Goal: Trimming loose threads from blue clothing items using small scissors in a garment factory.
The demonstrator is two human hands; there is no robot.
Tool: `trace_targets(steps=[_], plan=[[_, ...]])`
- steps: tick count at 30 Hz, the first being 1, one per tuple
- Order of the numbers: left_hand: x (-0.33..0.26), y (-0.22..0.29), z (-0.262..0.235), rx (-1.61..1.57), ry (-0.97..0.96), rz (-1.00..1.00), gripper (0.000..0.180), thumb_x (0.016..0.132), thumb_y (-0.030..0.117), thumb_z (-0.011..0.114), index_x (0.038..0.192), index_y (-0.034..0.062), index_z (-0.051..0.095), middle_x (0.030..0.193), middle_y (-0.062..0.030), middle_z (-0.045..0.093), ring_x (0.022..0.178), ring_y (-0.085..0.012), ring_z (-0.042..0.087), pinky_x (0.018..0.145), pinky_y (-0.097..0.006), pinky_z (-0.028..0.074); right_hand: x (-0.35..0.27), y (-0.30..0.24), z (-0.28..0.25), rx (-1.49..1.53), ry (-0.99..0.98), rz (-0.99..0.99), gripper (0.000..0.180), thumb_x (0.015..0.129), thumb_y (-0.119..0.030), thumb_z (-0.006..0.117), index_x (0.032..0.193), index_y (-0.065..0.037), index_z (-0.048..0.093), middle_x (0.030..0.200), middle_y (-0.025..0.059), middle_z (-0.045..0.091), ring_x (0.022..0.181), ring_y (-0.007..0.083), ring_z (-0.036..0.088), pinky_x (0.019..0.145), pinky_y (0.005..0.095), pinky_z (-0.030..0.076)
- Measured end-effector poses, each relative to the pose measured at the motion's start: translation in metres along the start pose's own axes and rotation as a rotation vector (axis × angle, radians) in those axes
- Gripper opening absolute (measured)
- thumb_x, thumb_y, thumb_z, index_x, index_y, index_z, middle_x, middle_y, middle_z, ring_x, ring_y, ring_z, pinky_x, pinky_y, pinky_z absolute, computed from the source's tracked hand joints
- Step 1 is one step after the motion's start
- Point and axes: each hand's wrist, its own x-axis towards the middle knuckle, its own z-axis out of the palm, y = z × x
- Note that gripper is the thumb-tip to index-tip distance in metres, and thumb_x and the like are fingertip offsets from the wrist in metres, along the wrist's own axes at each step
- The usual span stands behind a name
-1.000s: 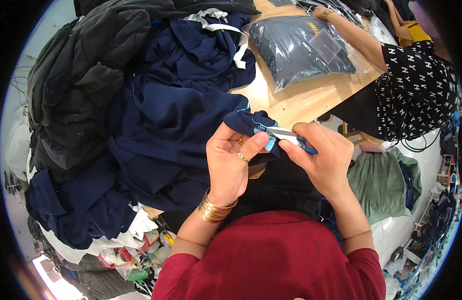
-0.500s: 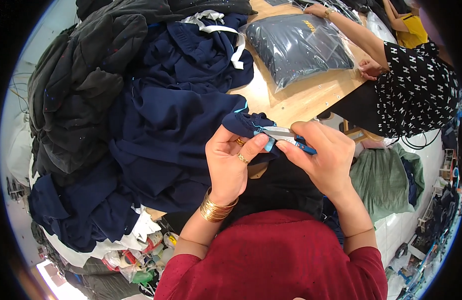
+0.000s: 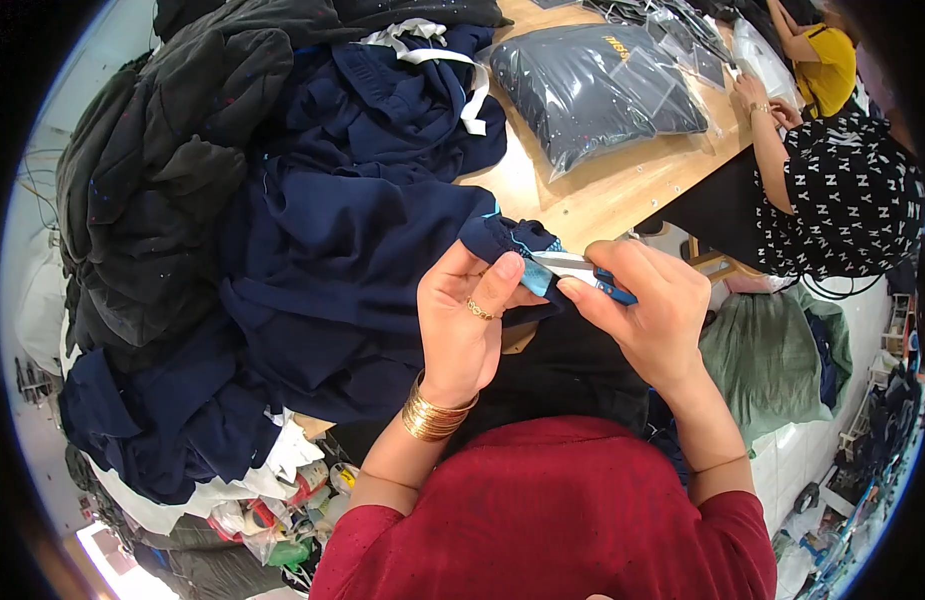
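My left hand (image 3: 467,310) is closed, thumb and fingers pinching the edge of a navy garment (image 3: 322,270) that spreads away to the left over the table. Light-blue trim (image 3: 533,276) shows at the held edge. In my closed right hand (image 3: 647,305) are small thread snips (image 3: 567,264) with metal blades and blue handles. Their blade tips point left and touch or nearly touch the trimmed edge beside my left thumb. Whether a thread lies between the blades is too small to tell.
Dark grey garments (image 3: 172,180) are heaped at the left. A clear bag of folded dark clothing (image 3: 597,95) lies on the wooden table (image 3: 552,205). At the right a co-worker in a black patterned top (image 3: 852,200) stands near a green cloth bundle (image 3: 772,360); another person wears yellow (image 3: 830,70).
The held edge has turned slightly and shows more light-blue trim, and my left hand has shifted a little right. The co-worker's hands have drawn together away from the bagged clothing.
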Motion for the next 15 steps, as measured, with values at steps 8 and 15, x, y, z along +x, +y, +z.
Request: trace_targets(steps=[8,15], plan=[[0.0002,-0.0028,-0.0003,0.004,-0.020,-0.018,0.019,0.087,0.009,0.057,0.102,-0.0031,0.057,0.094,-0.0090,0.063,0.080,-0.0130,0.062,0.069,-0.028,0.054,-0.0021,0.0005,-0.0006,-0.016,0.025,0.003,0.027,0.069,-0.032,0.073,0.080,-0.010,0.061,0.061,0.0002,0.052,0.049,0.0160,0.052,0.044,0.0272,0.039],[-0.0004,-0.0024,-0.0005,-0.015,-0.029,-0.037,0.020,0.088,0.010,0.058,0.103,-0.0023,0.057,0.095,-0.0093,0.063,0.081,-0.0140,0.062,0.069,-0.028,0.055,-0.0020,0.0028,0.0019,-0.027,0.052,-0.033,0.028,0.068,-0.032,0.074,0.081,-0.010,0.062,0.061,0.0001,0.052,0.048,0.0155,0.051,0.044,0.0270,0.038]])
